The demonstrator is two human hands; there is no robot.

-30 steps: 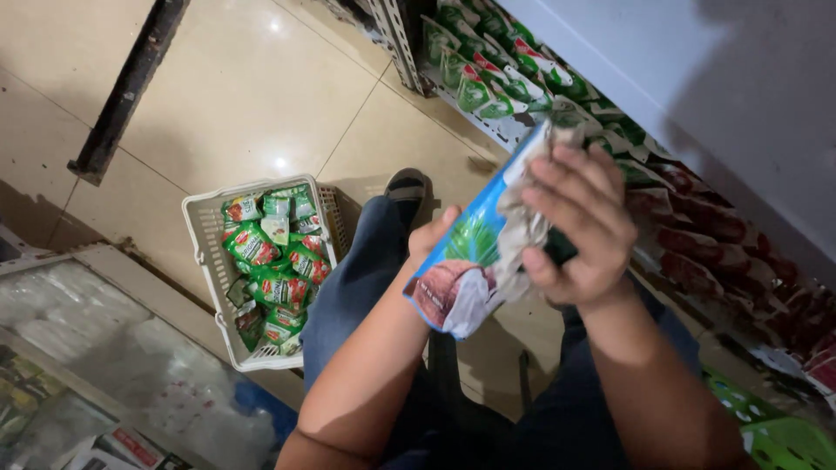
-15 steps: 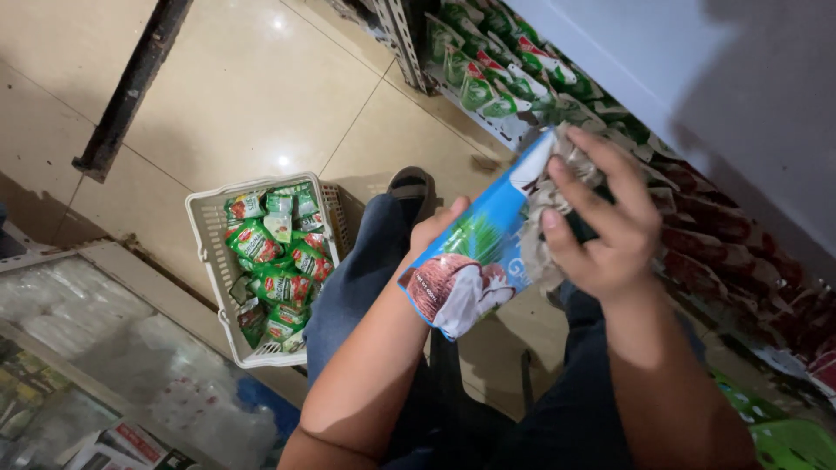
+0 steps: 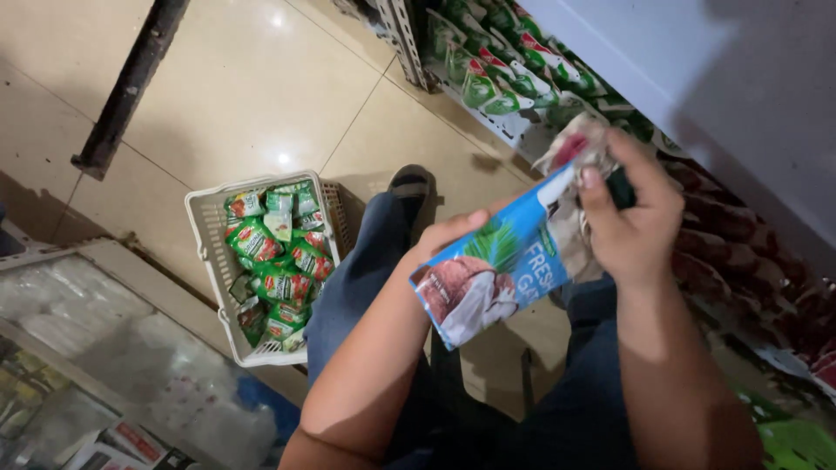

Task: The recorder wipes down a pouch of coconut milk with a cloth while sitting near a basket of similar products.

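Note:
A blue carton (image 3: 492, 265) with a picture of a coconut on it is held over my lap, tilted with its top toward the shelf. My left hand (image 3: 448, 237) grips it from behind, mostly hidden by the carton. My right hand (image 3: 631, 213) is closed on a crumpled cloth (image 3: 579, 148) pressed against the carton's upper end. I sit with my legs in blue jeans (image 3: 366, 278) stretched toward the shelf.
A white plastic basket (image 3: 209, 235) full of green and red pouches stands on the tiled floor (image 3: 244, 96) to the left. The low shelf (image 3: 514, 130) ahead holds several similar pouches (image 3: 496, 74); dark red packs (image 3: 740, 261) line it at right. A glass counter (image 3: 96, 348) is at lower left.
My right hand has moved with the cloth up along the carton toward its upper end. The carton has turned slightly, showing more of its blue face.

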